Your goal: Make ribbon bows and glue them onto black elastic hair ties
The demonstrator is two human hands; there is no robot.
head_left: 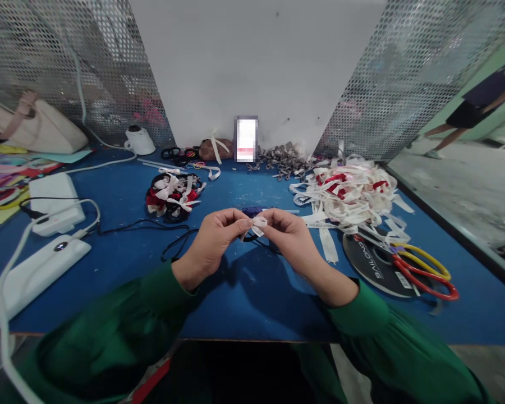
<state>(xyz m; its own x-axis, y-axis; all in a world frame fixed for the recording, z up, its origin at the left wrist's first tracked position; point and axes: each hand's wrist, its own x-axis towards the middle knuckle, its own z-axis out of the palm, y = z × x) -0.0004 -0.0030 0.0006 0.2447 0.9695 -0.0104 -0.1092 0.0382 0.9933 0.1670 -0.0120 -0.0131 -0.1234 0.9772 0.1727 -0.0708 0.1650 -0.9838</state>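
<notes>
A small loop of white ribbon (260, 223) is pinched between my two hands above the middle of the blue table (252, 303). My left hand (212, 238) grips its left side between thumb and forefinger. On the other side, my right hand (293, 238) pinches the ribbon, fingertips nearly touching the left ones. A piece of a black band (249, 238) shows just below the fingertips; whether a hand holds it I cannot tell. Behind the fingers lies a dark blue object (252, 211). White ribbon strips (329, 245) lie right of my right hand.
A ribbon heap (353, 193) stands at right, with scissors (425, 269) on a black disc (372, 269). Finished-looking bows on bands (172, 193) are piled left. Power strips (33, 275), cables, a white cup (139, 140) and a lit phone (246, 139) stand around. A person's legs (454, 126) show far right.
</notes>
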